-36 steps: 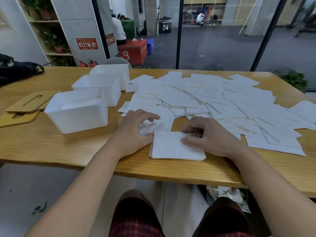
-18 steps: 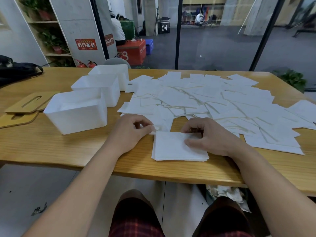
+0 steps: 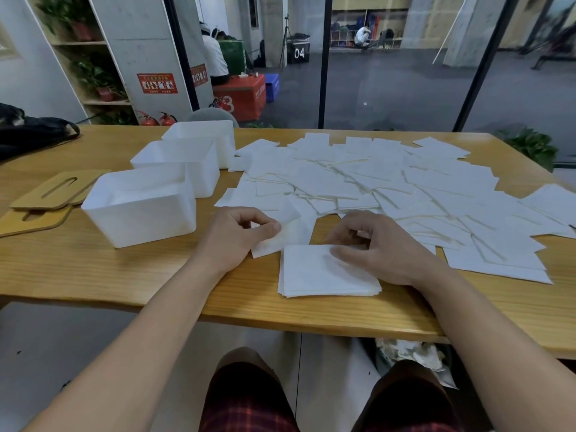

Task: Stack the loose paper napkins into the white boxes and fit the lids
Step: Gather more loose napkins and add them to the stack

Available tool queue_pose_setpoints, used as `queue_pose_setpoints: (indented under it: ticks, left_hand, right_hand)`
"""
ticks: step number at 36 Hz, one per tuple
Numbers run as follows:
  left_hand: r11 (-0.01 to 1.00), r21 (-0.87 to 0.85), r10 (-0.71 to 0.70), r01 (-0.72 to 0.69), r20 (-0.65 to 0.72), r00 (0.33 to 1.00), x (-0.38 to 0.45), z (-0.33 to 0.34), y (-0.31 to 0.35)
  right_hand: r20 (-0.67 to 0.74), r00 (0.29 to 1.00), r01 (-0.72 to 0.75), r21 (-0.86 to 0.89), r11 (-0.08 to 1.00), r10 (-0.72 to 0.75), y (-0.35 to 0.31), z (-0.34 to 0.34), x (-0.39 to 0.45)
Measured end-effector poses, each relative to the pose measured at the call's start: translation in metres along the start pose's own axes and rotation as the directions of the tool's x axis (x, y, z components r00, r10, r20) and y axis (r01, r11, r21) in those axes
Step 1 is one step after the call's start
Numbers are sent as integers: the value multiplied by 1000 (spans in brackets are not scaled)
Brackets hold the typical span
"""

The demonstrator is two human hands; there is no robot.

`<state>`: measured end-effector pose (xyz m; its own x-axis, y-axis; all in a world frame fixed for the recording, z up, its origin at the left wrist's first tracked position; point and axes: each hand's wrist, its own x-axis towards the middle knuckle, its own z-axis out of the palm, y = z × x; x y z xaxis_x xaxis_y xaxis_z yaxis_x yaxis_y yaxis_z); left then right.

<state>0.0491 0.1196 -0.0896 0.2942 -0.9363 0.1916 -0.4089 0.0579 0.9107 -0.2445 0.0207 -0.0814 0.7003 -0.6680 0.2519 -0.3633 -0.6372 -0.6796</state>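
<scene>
Since a moment ago, the left hand (image 3: pixel 237 235) has pulled one napkin (image 3: pixel 280 238) out of the big spread and closer to the neat stack (image 3: pixel 324 272). It pinches that napkin between thumb and finger. The right hand (image 3: pixel 380 244) rests on the far corner of the stack with fingers bent, holding it down; I cannot tell if it grips any sheet.

Things could go wrong here. That napkin is thin and floppy, so it may fold or land crooked on the stack. If the right hand lifts too soon, the top sheets may slide. The stack sits near the front edge of the wooden table (image 3: pixel 124 275), so a push toward the person could knock sheets onto the floor.

The loose napkins (image 3: pixel 389 182) cover most of the right and far side of the table. Three white boxes (image 3: pixel 143 207) stand in a row to the left, close together, and the nearest one is open. Wooden lids (image 3: pixel 53 194) lie further left, near that edge. Bare table lies between the nearest box and the stack, so there is room to carry the stack over.
</scene>
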Motion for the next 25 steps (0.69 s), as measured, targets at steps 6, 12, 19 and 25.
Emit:
queue_pose_setpoints:
  ticks: [6,12,19,25]
  left_hand:
    - [995,10,97,-97,-65,993,-8,20,18]
    - [982,38,186,-187,21,982,-23,56,38]
    - [986,28,158,-163,117,980,-27,64,50]
    - [924,295,262,-244,-20,965,-14,46,50]
  right_hand:
    - [-200,979,53,54,997,-41,-13,3,6]
    - [-130,984,-68,348,935,120,-33,3,13]
    - [-95,973,-175,285,943,209,-31,2,14]
    - [-133,972,-143,315,938,193,-33,-1,4]
